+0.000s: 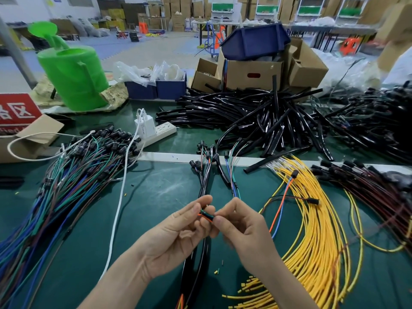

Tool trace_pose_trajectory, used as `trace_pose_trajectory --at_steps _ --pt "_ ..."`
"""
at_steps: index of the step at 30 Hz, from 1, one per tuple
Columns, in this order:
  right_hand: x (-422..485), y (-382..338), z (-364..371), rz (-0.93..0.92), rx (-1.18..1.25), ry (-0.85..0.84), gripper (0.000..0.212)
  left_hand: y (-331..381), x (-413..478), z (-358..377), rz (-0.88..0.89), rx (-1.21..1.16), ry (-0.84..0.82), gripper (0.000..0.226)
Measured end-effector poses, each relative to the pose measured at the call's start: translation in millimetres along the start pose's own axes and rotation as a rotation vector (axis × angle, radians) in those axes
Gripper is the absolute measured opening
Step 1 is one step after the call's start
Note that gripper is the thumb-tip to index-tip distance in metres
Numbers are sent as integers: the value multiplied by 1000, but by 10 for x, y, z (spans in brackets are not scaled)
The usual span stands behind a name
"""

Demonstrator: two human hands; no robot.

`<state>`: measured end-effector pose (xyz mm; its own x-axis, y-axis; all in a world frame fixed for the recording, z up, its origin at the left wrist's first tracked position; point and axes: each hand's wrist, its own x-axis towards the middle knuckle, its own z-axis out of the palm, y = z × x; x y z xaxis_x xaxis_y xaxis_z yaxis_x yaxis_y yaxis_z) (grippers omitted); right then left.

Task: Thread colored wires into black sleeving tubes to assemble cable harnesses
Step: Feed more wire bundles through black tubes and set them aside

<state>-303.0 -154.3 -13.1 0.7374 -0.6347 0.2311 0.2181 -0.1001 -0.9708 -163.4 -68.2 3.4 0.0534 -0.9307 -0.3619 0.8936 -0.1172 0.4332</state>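
My left hand (178, 233) pinches a short bunch of colored wire ends (206, 215), orange and green, above the green mat. My right hand (239, 228) pinches the same wire ends from the right with thumb and forefinger. Black sleeving tubes (205, 184) with wires and black connectors run from my hands toward the table's middle, and more black tube (196, 264) hangs down below my left hand. A loose orange and blue wire pair (282, 206) lies just right of my right hand.
A heap of black sleeving tubes (256, 117) fills the back centre. Blue and green wires (66, 188) lie at left, yellow wires (316, 230) and dark red wires (379, 192) at right. A power strip (159, 132), white cable (118, 210), green watering can (73, 76) and cardboard boxes (252, 74) stand behind.
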Motion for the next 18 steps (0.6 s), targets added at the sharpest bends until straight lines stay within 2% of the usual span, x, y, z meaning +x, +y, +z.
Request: trace_pose_trajectory --at_steps 4,6,8,11,13,16,18 --pt "-12 -23 2 49 -6 11 14 -9 75 19 11 34 -4 67" --pt "6 -31 -8 38 -7 49 14 -15 110 44 65 79 21 45" --pt "27 -25 -24 29 -24 102 16 -43 140 77 224 236 82 25" --pt "27 -29 -58 30 -45 168 11 -130 149 136 492 580 168 30" --pt "19 -46 -68 6 -74 187 12 -186 156 157 610 751 231 29" --pt "3 -16 -44 -59 -166 223 15 -225 188 193 733 844 307 16" --pt "-5 32 -26 -143 -341 273 8 -228 200 224 767 855 317 9"
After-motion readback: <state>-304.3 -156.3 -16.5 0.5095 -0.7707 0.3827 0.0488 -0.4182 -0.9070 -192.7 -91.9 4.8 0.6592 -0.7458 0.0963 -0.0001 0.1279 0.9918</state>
